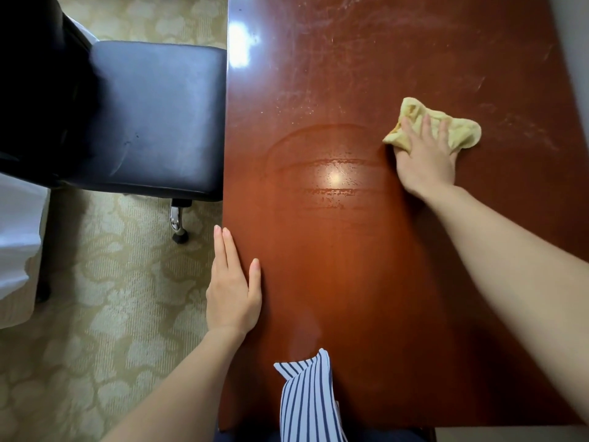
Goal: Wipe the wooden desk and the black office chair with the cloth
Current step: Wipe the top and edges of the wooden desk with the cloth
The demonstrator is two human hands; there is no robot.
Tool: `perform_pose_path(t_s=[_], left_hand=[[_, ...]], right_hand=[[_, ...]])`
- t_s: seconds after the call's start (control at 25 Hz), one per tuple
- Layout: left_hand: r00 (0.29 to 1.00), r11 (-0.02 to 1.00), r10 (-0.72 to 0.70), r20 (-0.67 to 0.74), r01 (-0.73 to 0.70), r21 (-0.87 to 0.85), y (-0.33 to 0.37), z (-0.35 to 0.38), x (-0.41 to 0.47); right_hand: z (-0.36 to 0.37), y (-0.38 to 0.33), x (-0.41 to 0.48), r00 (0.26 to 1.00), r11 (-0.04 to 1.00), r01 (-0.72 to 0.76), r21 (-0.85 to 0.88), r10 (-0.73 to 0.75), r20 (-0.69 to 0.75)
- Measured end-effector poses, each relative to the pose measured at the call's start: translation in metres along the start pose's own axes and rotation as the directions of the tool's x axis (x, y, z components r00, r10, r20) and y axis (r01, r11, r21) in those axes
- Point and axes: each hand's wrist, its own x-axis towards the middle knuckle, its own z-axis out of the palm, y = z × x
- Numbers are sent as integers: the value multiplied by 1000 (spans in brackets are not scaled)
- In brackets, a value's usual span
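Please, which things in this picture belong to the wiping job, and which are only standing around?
Job: wooden desk; black office chair; yellow cloth, pressed on the desk by the right hand; left hand, resting on the desk edge.
Not the job: patterned carpet; striped fabric at the near edge; white fabric, far left.

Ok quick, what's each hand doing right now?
Left hand: open, resting flat on the wooden desk edge.
Right hand: open, fingers spread, pressing the yellow cloth down.

crumpled yellow cloth (pixel 459 130): on glossy reddish-brown wooden desk (pixel 350 266) (smeared, streaky) | black leather office chair (pixel 153 122): beside desk's left edge
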Motion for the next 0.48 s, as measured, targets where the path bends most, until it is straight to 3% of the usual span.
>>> perform_pose_path(t_s=[0.28, 0.48], left_hand=[[1000, 1000, -4, 22, 4, -20, 1, 0, -2], [999, 998, -16, 45, 19, -53, 3, -2, 1]], right_hand=[[40, -51, -61, 967, 957, 256, -134, -255, 27], [65, -83, -116, 949, 939, 314, -139, -306, 74]])
